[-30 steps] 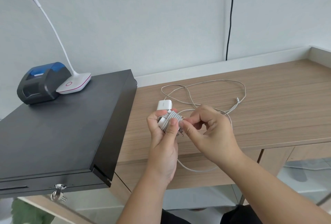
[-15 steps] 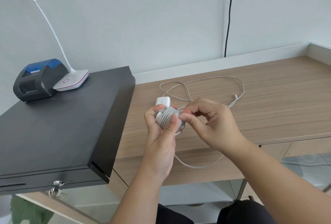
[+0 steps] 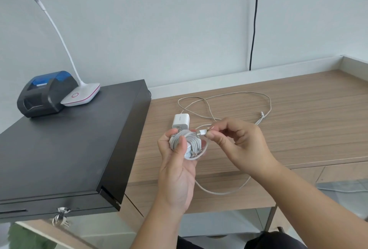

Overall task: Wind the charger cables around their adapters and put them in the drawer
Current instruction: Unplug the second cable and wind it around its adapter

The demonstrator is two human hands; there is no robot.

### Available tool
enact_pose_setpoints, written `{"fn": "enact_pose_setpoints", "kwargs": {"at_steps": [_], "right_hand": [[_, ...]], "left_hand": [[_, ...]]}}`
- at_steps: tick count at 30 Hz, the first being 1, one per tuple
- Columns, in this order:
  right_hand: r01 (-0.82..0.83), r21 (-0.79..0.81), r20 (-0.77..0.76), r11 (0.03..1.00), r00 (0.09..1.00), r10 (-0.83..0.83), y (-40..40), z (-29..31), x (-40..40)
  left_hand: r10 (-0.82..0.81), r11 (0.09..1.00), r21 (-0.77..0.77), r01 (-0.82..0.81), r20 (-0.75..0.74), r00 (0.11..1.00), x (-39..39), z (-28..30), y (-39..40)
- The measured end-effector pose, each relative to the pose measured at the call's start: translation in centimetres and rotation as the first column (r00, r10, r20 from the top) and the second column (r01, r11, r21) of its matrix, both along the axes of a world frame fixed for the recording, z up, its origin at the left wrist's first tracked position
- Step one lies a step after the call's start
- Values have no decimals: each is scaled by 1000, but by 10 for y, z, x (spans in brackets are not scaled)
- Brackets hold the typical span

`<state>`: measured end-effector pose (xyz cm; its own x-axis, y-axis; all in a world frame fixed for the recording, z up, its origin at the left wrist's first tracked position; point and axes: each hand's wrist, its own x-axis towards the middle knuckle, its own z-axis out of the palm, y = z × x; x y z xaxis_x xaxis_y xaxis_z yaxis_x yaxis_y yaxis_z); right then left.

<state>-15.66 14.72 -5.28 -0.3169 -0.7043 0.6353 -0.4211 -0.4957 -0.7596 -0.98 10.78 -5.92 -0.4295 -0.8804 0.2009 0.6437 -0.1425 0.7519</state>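
Observation:
My left hand (image 3: 176,171) grips a white adapter (image 3: 188,143) with its grey cable wound around it in several turns, thumb pressed over the coils. My right hand (image 3: 238,142) pinches the cable's plug end (image 3: 202,132) just right of the wound adapter. A second white adapter (image 3: 180,121) lies on the wooden desk (image 3: 298,129) behind my hands, its long cable (image 3: 239,94) spread in loose loops, one loop (image 3: 219,191) hanging over the desk's front edge. The black cash drawer (image 3: 69,149) on the left is closed, keys (image 3: 60,218) hanging in its front lock.
On top of the drawer stand a black and blue receipt printer (image 3: 44,94) and a white desk lamp (image 3: 82,95) with a pink-edged base. A black wire (image 3: 254,19) runs down the wall behind the desk. A raised ledge (image 3: 354,62) borders the desk's far right.
The slack that hung from the held adapter has been taken up. My right hand has moved from the coils to holding the plug end just beside them.

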Motion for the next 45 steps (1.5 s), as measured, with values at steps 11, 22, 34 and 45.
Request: {"fn": "enact_pose_setpoints", "kwargs": {"at_steps": [11, 22, 34, 45], "right_hand": [[-628, -32, 758, 777, 491, 428, -5, -1, 4], [-145, 128, -117, 981, 980, 160, 10, -33, 23], [133, -95, -146, 987, 979, -146, -10, -13, 19], [15, -40, -133, 999, 991, -20, -11, -9, 20]], "left_hand": [[-31, 976, 210, 60, -138, 990, 1, 8, 6], [154, 897, 433, -89, -117, 981, 7, 11, -5], [30, 935, 351, -48, 55, 998, 4, 0, 1], [-81, 970, 241, 38, 172, 982, 18, -2, -1]]}}
